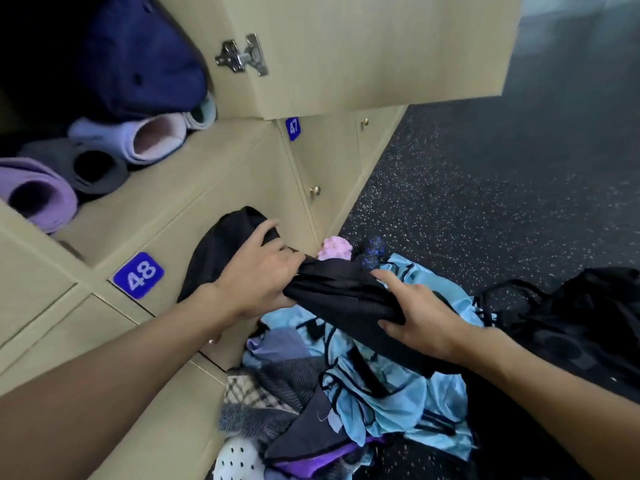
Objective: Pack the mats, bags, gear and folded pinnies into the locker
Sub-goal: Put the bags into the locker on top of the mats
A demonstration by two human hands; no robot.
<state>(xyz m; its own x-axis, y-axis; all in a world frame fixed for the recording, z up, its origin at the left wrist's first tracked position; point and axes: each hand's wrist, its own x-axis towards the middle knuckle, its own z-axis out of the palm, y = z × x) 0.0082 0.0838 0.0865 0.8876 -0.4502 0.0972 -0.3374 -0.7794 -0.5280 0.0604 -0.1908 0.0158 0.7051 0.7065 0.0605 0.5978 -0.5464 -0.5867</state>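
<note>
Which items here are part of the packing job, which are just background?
Job: black bundle gripped by left hand and right hand; rolled mats and navy bag in the locker; blue pinnies; pink ball.
Background: plate 48; door hinge; speckled floor.

Above my fingers (389, 278) I count four rolled mats (38, 195), one navy bag (138, 64); just beyond, two balls (334, 249).

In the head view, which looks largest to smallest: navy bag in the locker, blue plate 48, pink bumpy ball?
Navy fabric bag
Blue number plate 48
Pink bumpy ball, partly hidden, so this rank is unsure
</note>
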